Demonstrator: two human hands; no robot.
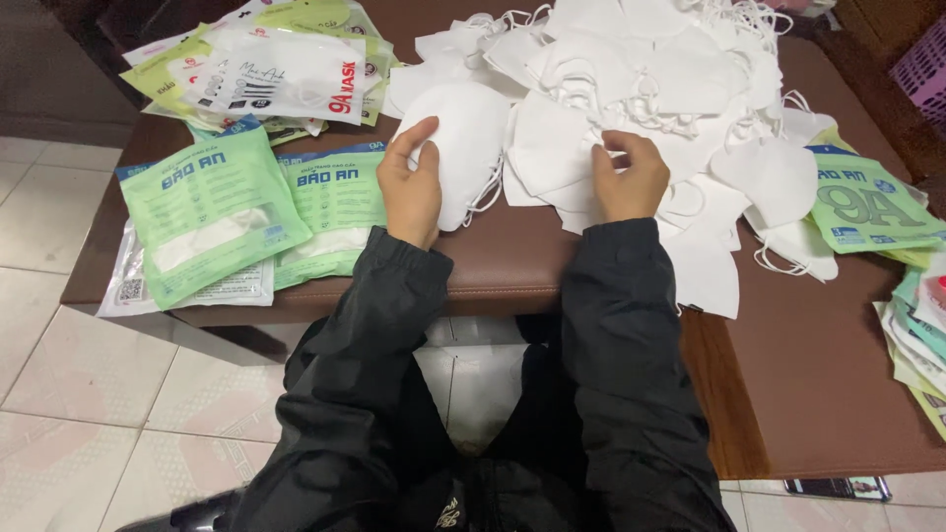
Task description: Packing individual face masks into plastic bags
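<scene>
Pale tiled floor (59, 394) below, glossy and square-jointed; above it a dark brown table (512, 256) with a smooth, padded-looking leather top and a rounded front edge, joined at 3 o'clock by a flat brown board (828, 394). Heaped across the table from 12 to 2 o'clock, a pile of white masks (641, 69): soft, matte fabric, folded into curved cup shapes, thin elastic loops tangled among them. At 11 o'clock of the left hand, one white mask (463, 148), rounded and slightly domed, lying flat on the table. Left hand (412, 182) resting on that mask's lower left edge, fingers bent and pinching the fabric, thumb up along the rim. Right hand (629, 179) at the near edge of the pile, fingers curled inward onto the fabric of flat folded masks; a firm grasp cannot be told. Black sleeves (611, 325), slick and crinkled, elastic at the cuffs. At 9 o'clock, 2 green plastic packets (212, 207), shiny and rectangular, white masks showing through clear windows. At 11 o'clock, a stack of white and green packets (286, 69). At 3 o'clock, more green packets (867, 207), partly under loose masks.
</scene>
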